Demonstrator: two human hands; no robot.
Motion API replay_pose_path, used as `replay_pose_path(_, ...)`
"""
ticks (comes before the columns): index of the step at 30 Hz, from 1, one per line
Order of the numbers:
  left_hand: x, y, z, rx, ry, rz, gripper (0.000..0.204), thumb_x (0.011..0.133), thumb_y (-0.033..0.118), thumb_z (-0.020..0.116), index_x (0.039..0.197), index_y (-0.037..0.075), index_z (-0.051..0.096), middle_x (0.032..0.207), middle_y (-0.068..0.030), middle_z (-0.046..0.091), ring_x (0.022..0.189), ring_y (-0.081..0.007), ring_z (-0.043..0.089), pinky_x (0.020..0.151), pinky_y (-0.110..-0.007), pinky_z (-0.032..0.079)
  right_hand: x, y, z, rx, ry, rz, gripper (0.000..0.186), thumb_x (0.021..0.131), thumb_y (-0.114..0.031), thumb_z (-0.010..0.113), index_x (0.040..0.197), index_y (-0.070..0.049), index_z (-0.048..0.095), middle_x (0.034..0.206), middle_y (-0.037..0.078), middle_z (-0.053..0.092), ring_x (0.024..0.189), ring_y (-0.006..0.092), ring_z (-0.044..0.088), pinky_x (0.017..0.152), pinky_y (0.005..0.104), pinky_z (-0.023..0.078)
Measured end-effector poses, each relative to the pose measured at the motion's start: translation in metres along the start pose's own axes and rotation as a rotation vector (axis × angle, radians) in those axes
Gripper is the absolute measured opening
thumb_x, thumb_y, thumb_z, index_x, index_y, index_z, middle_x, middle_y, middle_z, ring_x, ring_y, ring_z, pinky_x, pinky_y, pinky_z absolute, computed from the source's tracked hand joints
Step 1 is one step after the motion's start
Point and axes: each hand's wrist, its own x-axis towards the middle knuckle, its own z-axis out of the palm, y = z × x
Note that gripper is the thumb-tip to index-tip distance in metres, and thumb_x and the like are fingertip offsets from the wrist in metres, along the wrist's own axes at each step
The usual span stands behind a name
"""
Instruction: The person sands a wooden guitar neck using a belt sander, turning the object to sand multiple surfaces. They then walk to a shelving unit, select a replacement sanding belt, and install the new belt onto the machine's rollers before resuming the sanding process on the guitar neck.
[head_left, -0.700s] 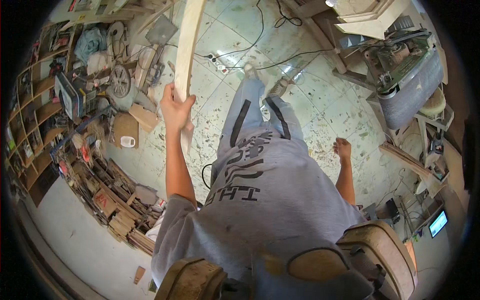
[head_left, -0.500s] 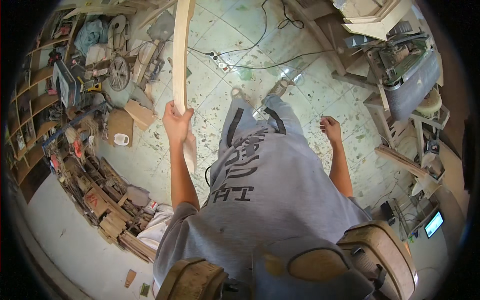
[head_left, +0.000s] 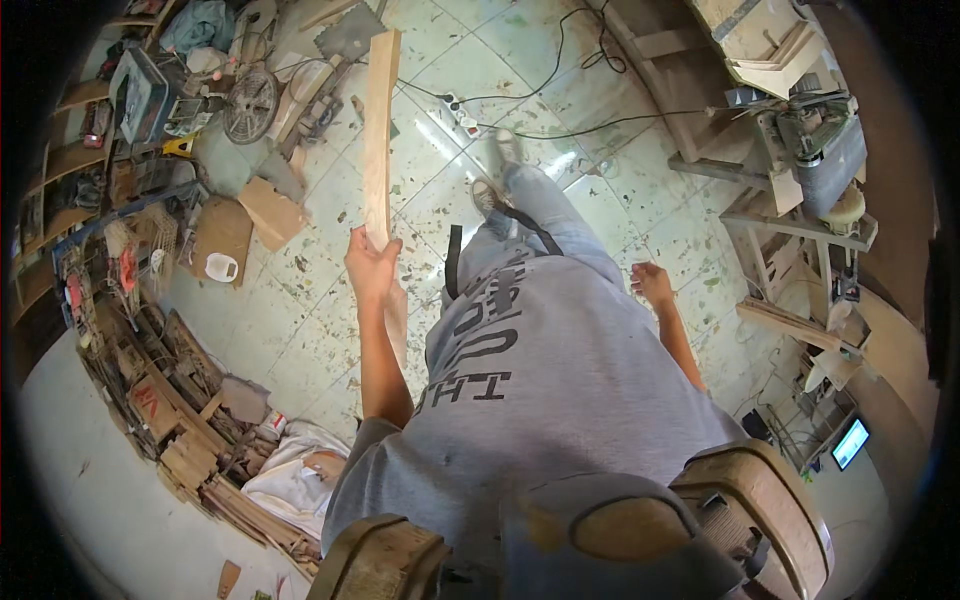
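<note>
One long pale wooden plank (head_left: 380,140) was gripped near its lower part by the left hand (head_left: 372,266), fingers wrapped around it; most of its length extended up and away over the tiled floor (head_left: 300,330). Right hand (head_left: 652,284) was loosely curled, empty. Brown cardboard pieces (head_left: 255,215) were seen left of the plank, a white container (head_left: 220,267) beside them.

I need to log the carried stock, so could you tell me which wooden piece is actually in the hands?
The long pale plank, gripped by the left hand; other wood lies stacked aside.
</note>
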Motion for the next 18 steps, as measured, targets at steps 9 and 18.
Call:
replay_pose_path(9,0.002,0.028,-0.011,-0.047,-0.047,0.008,0.038,0.073,0.006,0.077,0.107,-0.002,0.061,0.088,-0.0077,0.069,0.076,-0.0134,0.061,0.071,-0.028,0.050,0.012,0.000,0.031,-0.017,-0.017,-0.024,0.024,0.092,-0.020,0.065,0.106,0.000,0.068,0.075,0.006,0.065,0.057,0.0138,0.060,0.049,0.0275,0.046)
replay_pose_path(18,0.051,0.066,0.005,-0.366,-0.303,0.150,0.035,0.077,0.005,0.074,0.110,-0.001,0.064,0.083,-0.0042,0.066,0.066,-0.0090,0.058,0.062,-0.026,0.048,-0.001,-0.111,0.067,-0.100,-0.003,-0.388,0.032,0.095,-0.028,0.065,0.105,0.002,0.070,0.086,0.011,0.071,0.069,0.0169,0.065,0.062,0.0292,0.051)
